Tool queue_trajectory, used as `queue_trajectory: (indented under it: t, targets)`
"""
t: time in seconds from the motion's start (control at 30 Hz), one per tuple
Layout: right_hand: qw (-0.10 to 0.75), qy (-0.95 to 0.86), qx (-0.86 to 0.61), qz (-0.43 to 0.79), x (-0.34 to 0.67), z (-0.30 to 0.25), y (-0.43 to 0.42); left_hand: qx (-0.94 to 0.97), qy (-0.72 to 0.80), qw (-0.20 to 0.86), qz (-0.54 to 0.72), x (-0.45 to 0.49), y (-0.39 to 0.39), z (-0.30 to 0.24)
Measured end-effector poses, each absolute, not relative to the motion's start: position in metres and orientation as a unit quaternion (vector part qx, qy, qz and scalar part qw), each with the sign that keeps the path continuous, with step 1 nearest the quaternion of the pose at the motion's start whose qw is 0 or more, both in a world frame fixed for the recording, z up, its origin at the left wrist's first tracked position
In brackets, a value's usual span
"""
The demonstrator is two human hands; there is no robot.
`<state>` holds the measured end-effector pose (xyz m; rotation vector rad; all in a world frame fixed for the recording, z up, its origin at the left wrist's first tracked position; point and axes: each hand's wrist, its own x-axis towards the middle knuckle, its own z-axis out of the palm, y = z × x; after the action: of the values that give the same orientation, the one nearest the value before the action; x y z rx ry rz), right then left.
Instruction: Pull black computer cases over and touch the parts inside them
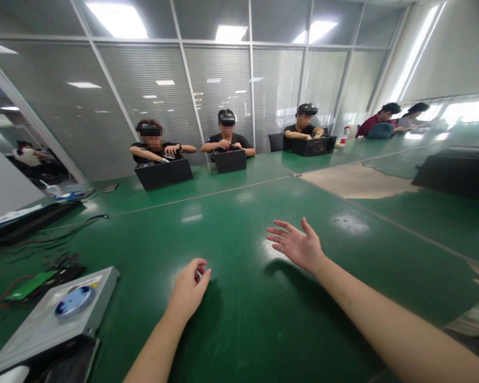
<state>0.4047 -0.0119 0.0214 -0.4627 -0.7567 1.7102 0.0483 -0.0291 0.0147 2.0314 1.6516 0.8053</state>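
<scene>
My left hand (189, 287) hovers over the green tabletop (239, 319). Its fingers are loosely curled, thumb apart, with nothing visible between them. Farther right, my right hand (297, 244) is held above the table with its fingers spread and the palm turned partly up; it is bare, and its shadow falls below it. To the left of my left hand lies a silver box-shaped drive (64, 314), with a round blue and white piece (75, 301) on its top. Behind the drive is a green circuit board (30, 286) with a red wire.
Across the table, three people in headsets work in black computer cases (165, 173), (230, 160), (313, 145). Another dark case (457, 173) stands at far right, near a peeled patch (359, 180) of table covering. Black cables (77, 226) lie at left. A bottle (345, 135) stands at the back.
</scene>
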Motion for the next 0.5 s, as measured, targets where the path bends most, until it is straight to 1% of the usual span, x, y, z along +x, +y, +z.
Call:
queue_trajectory:
  t: [0.1,0.23,0.33,0.5]
  targets:
    - [0.563,-0.371,-0.227,0.703,0.405,0.021,-0.012,0.732,0.58,0.208,0.291,0.052,-0.029,0.012]
    - [0.542,-0.484,-0.307,0.615,0.406,0.017,-0.01,0.732,0.581,0.212,0.285,0.054,-0.027,0.011]
    - [0.533,-0.532,-0.344,0.561,0.403,0.012,-0.007,0.73,0.584,0.216,0.282,0.053,-0.025,0.011]
    - [0.509,-0.63,-0.417,0.413,0.387,0.014,-0.012,0.725,0.586,0.223,0.284,0.051,-0.02,0.01]
